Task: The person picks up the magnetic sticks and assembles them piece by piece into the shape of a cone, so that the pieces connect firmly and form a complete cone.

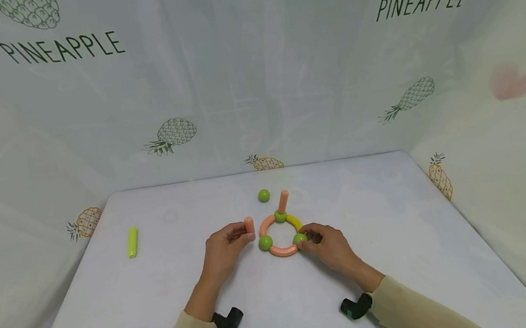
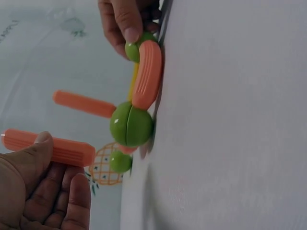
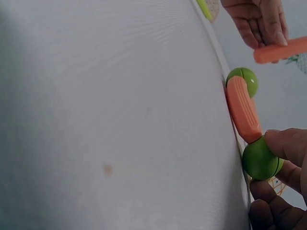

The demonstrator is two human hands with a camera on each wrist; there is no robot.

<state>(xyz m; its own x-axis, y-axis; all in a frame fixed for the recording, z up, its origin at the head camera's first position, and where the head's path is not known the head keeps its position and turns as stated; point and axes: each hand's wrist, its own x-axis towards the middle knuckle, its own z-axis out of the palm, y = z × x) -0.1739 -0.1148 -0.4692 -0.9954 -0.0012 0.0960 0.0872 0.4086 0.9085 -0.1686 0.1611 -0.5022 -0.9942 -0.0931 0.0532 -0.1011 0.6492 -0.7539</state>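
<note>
"How are the hands around the ring (image 1: 284, 252)?"

"Apart. The left hand (image 1: 224, 252) pinches an orange stick (image 1: 249, 226) just left of the ring, not touching it. The right hand (image 1: 330, 245) has thumb and fingers clamped on the green ball (image 1: 300, 239) at the ring's right."

"What could go wrong?"

"The joints, I'd say. If the held stick were pushed at a slant onto the left ball (image 1: 265, 242) of the ring, the sideways force could pop a curve loose."

"Wouldn't the right hand steady things?"

"Only its own corner, probably. Twisting that ball might free the yellow curve (image 1: 294, 222) beside it."

"Anything else?"

"A stray knuckle could knock the standing stick (image 1: 283, 202) on the ring's far ball (image 1: 280, 216). The loose ball (image 1: 264, 196), beyond the ring on the counter (image 1: 402, 217), could roll if bumped. The lime stick (image 1: 132, 242), well left of the ring, looks safe."
</note>
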